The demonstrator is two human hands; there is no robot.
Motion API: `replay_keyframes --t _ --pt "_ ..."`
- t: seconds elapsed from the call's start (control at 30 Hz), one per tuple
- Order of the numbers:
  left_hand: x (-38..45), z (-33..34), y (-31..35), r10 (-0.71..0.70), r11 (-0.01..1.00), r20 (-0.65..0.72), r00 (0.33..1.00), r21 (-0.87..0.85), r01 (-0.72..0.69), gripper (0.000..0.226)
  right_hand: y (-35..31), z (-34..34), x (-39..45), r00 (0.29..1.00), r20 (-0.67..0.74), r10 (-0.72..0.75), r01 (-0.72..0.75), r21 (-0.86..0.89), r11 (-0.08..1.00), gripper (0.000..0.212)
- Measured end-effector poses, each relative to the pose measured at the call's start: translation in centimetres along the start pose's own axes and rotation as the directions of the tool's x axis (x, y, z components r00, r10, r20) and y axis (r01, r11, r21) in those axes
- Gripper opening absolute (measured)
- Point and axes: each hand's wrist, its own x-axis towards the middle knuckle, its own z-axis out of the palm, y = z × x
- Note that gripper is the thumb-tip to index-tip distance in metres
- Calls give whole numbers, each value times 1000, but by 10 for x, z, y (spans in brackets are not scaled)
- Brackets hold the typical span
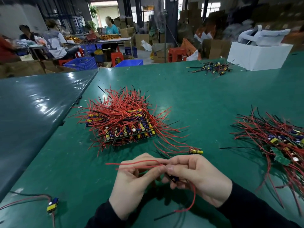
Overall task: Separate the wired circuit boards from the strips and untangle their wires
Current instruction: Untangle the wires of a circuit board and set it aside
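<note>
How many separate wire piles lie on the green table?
3: big center pile, right pile, small far pile by the white box. Loose single boards not counted.

Bright overhead light; glare on dark table cover [41, 102]; background soft; wide-angle bending at edges.

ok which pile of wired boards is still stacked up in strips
The centre pile: its boards sit in neat stacked rows. The right pile and far small pile lie loose.

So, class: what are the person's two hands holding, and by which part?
One small wired circuit board: the right hand grips the board end, the left hand pinches its red wires.
</note>
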Motion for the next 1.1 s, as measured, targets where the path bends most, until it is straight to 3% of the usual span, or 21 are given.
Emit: replay_keyframes --t 0.2,0.3,0.53,0.6,0.73,0.8,0.87,0.93,1.1 --pt "0 7 1 48 998 -125 991 35 -44 24 -3 0 -5 997 73 1 2 -41 999 9" --pt "-1 11 1 -64 995 -192 979 -82 49 8 -4 0 -6 996 54 -72 77 -87 993 11" --pt "-3 16 9 -162 965 -248 955 -241 101 22 1 2 -6 981 41 -187 192 -195 962 12" --pt "-3 18 8 -185 959 -297 937 -262 107 17 2 4 -7 970 35 -242 241 -294 925 10" --pt "-4 23 6 -257 940 -373 892 -309 142 8 7 6 -10 922 17 -387 327 -570 753 14" --pt "-3 23 6 -292 925 -368 883 -344 162 9 7 6 -8 925 22 -379 328 -548 770 11" --pt "-2 22 6 -301 915 -362 882 -371 160 12 7 4 -4 953 7 -302 277 -417 866 1" --pt "-1 22 7 -278 920 -354 893 -367 141 16 8 2 -1 967 -23 -252 227 -358 906 12" --pt "-3 25 6 -253 941 -352 901 -308 143 23 11 -1 0 951 -26 -308 251 -513 821 19"
